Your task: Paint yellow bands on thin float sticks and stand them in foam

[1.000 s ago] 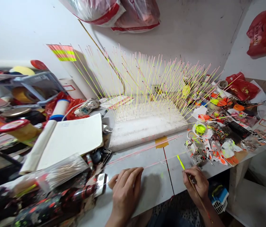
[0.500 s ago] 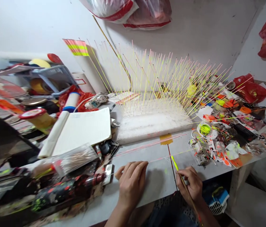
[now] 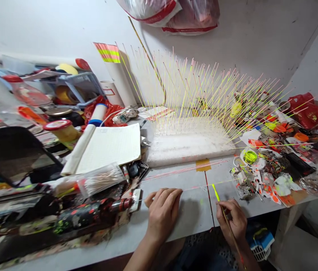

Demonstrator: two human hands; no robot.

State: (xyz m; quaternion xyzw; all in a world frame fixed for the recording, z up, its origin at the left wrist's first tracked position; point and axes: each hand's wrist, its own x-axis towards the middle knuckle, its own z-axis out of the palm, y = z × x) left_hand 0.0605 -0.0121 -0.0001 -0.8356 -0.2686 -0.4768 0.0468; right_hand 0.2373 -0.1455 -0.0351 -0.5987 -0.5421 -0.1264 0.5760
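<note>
My left hand rests over the front of the table, its fingers closed on a thin rod with pink and yellow sections. The rod lies roughly level and sticks out on both sides of the hand. In my right hand is a slim paintbrush, held like a pen. Bright yellow paint covers its bristles, and the tip meets the rod or sits just at it; I cannot tell which. Behind the hands, many similar pink and yellow rods stand upright in a white foam block.
Several pink rods lie before the foam. Left are an open notebook, a bag of cotton swabs and a paint-spattered bottle. A yellow paint cup stands among stained scraps on the right. Plastic bags hang above.
The camera has turned left, so everything sits farther right in the picture. The brush tip has shifted slightly right along the rod. My left hand keeps its hold.
</note>
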